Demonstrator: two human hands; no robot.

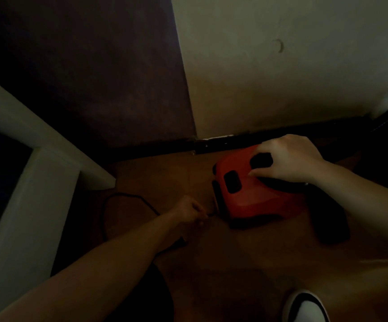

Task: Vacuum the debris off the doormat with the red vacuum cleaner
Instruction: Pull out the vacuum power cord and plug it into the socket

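The red vacuum cleaner (255, 194) sits on the brown floor near the wall, in dim light. My right hand (288, 159) rests on its top, fingers curled around the black handle area. Low at the vacuum's left side, my left hand (189, 212) pinches the black power cord (123, 198), which loops away to the left across the floor. No doormat or debris can be made out in the dark.
A dark door (95, 77) and a pale wall (293, 66) stand ahead, with a black baseboard (235, 141) along the floor. A white frame (37, 170) juts in at left. A dark object (328, 219) lies right of the vacuum. A white shoe (304, 307) shows at the bottom.
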